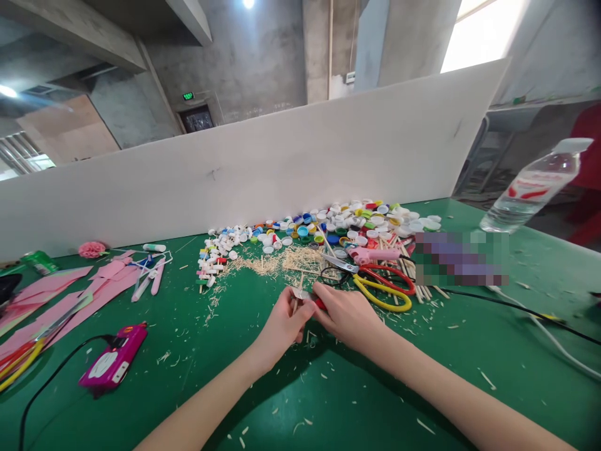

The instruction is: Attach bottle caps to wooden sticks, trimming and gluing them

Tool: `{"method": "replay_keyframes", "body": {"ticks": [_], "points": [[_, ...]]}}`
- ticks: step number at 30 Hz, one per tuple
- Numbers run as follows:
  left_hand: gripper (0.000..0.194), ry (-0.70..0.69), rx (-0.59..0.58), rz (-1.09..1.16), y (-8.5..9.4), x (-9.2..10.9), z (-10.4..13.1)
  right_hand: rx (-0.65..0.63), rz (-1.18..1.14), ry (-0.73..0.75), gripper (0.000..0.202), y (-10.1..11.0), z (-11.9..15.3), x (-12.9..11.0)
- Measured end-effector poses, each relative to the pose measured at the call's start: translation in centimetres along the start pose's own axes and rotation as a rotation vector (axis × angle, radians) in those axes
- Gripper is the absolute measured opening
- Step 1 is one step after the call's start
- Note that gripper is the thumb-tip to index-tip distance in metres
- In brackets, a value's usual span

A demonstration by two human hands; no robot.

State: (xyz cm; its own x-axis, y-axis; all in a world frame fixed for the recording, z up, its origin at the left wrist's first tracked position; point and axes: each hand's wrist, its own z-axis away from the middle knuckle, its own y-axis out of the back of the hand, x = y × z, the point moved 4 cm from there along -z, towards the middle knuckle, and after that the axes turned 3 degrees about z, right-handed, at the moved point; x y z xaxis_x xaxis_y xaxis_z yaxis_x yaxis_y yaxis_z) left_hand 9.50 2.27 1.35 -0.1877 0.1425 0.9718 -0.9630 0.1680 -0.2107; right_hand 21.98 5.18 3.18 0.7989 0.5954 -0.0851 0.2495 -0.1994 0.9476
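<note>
My left hand (287,319) is closed around a thin wooden stick (295,305) near the middle of the green table. Touching it from the right, my right hand (345,310) grips a small knife with a red handle (320,304). The knife's short metal blade (303,294) lies across the stick, between the two hands. Pale wood shavings (300,259) are heaped just beyond my hands. Scissors with red and yellow handles (382,285) lie beside my right hand, with a pink glue gun (375,255) behind them.
Bottle caps (303,231) spread along a white board (263,169). Loose sticks (422,290) lie right of the scissors. A water bottle (530,191) stands at the right. Pink paper (101,294), a magenta device (115,360) and more scissors (28,357) occupy the left. Cables (530,311) cross the right side.
</note>
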Motion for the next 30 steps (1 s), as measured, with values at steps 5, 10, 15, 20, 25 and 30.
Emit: {"method": "replay_keyframes", "body": {"ticks": [5,10,15,20,25,30], "points": [[0.043,-0.036,0.029,-0.126,-0.1,-0.5,0.0,-0.026,0.023,0.070,0.018,-0.6,0.1,-0.6],[0.044,-0.077,0.046,-0.195,-0.1,-0.7,0.1,-0.023,0.045,0.060,0.024,-0.7,0.4,-0.9],[0.042,-0.109,0.040,-0.128,0.0,-0.9,0.0,-0.076,0.050,0.046,0.021,-0.8,0.4,-0.7],[0.041,-0.081,0.047,-0.147,-0.1,-0.8,0.1,-0.164,0.088,0.004,0.023,-0.7,0.4,-0.8],[0.039,-0.080,0.111,-0.243,-0.1,-0.6,0.5,-0.221,0.163,-0.088,0.020,-0.3,0.5,-1.3],[0.042,-0.080,0.162,-0.342,0.1,-0.6,0.6,-0.246,0.219,-0.181,0.023,0.2,0.6,-2.1]]}}
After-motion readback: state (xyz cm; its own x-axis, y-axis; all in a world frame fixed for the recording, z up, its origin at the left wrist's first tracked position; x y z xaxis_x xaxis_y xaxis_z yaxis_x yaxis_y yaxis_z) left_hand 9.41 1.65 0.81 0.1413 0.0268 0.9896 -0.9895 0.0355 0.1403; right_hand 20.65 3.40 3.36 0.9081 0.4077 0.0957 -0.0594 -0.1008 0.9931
